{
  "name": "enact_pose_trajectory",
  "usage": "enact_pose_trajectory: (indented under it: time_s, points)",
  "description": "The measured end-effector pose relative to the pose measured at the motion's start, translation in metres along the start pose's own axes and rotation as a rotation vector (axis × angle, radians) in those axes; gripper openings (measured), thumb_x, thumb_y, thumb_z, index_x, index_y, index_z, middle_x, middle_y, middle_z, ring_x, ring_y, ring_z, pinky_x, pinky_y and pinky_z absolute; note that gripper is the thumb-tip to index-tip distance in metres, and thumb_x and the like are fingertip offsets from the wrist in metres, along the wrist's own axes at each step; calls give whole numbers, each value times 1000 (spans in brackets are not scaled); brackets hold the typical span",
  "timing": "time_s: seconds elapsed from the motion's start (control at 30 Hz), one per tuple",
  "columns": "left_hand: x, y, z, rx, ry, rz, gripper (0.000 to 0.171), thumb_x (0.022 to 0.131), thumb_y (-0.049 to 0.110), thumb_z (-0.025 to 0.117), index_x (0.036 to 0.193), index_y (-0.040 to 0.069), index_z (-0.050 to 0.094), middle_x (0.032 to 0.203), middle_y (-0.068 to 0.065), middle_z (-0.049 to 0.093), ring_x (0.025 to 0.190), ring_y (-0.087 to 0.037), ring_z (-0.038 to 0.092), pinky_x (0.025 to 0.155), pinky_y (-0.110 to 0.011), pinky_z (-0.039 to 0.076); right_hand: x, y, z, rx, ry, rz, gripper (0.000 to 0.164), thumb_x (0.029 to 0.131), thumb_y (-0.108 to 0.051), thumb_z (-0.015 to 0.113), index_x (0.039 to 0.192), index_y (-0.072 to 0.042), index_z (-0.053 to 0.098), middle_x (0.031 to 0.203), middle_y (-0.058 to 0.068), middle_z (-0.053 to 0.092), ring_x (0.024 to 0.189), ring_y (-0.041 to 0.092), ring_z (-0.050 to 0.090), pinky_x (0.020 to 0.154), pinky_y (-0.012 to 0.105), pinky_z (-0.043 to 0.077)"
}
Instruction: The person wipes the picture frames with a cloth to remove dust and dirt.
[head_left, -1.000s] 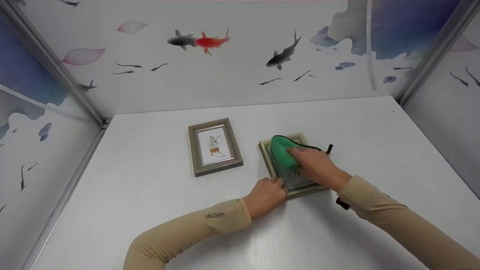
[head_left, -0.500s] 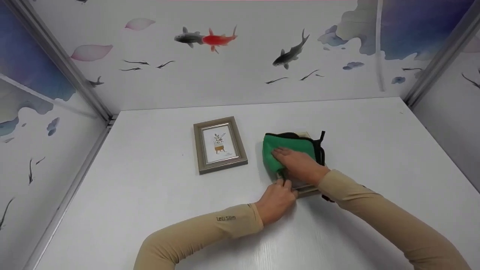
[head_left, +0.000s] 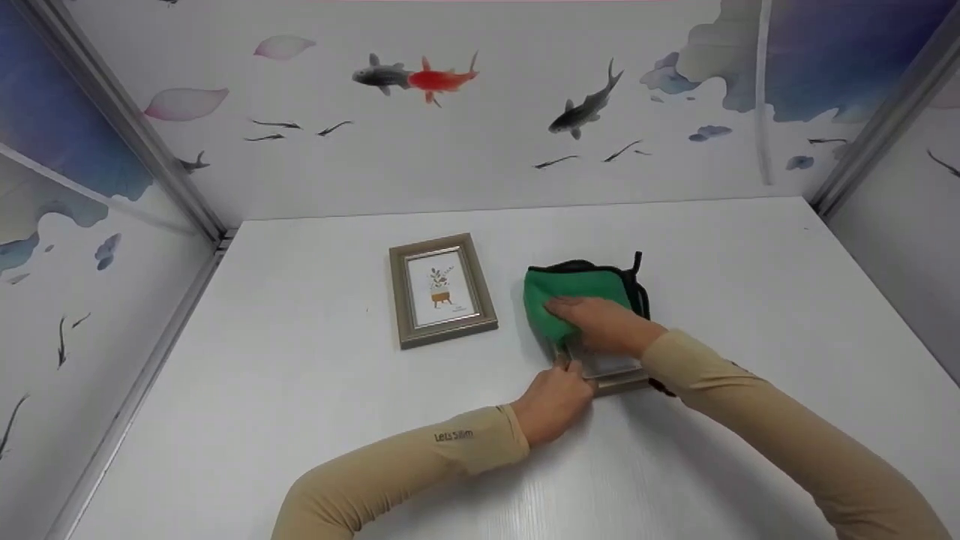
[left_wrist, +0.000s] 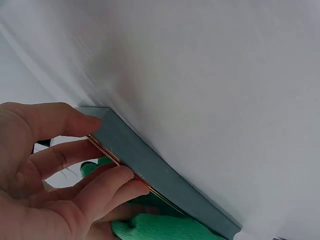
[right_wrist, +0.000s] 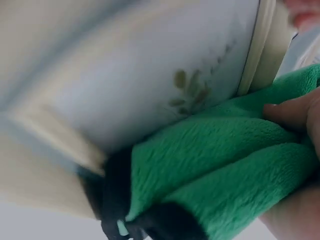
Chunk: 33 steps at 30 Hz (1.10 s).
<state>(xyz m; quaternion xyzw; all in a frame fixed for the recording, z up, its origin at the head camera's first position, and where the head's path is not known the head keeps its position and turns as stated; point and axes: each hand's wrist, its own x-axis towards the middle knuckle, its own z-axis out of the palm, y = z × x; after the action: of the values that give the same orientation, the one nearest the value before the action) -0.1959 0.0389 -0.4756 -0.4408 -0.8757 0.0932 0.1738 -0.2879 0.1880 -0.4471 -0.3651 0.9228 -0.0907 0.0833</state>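
On the white table (head_left: pixel 465 390), a pale gold picture frame (head_left: pixel 624 384) lies flat, partly hidden by a folded green cloth (head_left: pixel 589 283) with black edging. My right hand (head_left: pixel 606 324) holds the cloth against the frame's upper part; the right wrist view shows the thumb on its folds. At the lower left corner, my left hand (head_left: pixel 553 405) grips the frame. The left wrist view has the thumb on the outer side (left_wrist: pixel 155 160) and fingers on the inner edge. A leafy print (right_wrist: pixel 190 92) shows beside the cloth in the right wrist view.
To the left lies a second picture frame (head_left: pixel 400 300), holding a potted-plant print. White panels with painted fish enclose the table at the back (head_left: pixel 495 176) and both sides, joined by metal corner posts (head_left: pixel 180 180).
The cloth has spread from a bunched shape to a flatter fold, shifting slightly left with my right hand. My left hand stays at the frame's corner. The head view has shifted a little.
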Motion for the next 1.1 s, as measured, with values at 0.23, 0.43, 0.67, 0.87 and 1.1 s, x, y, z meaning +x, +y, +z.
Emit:
enact_pose_trajectory:
  time_s: [0.23,0.43,0.67,0.87,1.1]
  points:
    - [0,-2,-3,-18,-37,-4,9,90,11,65,93,15,73,82,-4,59,69,-11,55,52,-21,49,-18,-6,4,-29,23,-73,55,86,2,69,137,4,48,140,22,48,128,36,45,98,50,40]
    - [1,-1,-5,-27,-49,-3,9,90,12,66,95,14,72,83,-3,61,75,-11,58,55,-20,51,3,-5,6,-149,62,-20,58,89,-1,66,141,8,40,143,24,42,133,37,39,103,50,35]
    - [1,-3,-7,-81,-62,-7,9,90,13,67,97,14,73,87,-4,62,77,-12,59,58,-20,52,32,7,-2,-266,95,12,52,90,6,60,139,8,43,141,24,45,132,37,40,102,48,36]
    - [-10,-14,-8,-211,-85,-19,16,87,7,69,101,12,73,94,-6,62,93,-20,63,65,-23,54,32,15,-14,-211,41,95,49,88,10,62,135,7,48,134,24,51,124,37,48,99,47,41]
    - [-24,-27,-5,-268,-108,17,19,90,7,67,107,14,72,104,-7,61,114,-28,58,72,-27,55,21,27,-35,-111,-56,243,23,87,6,63,111,3,62,103,19,64,95,33,60,83,48,48]
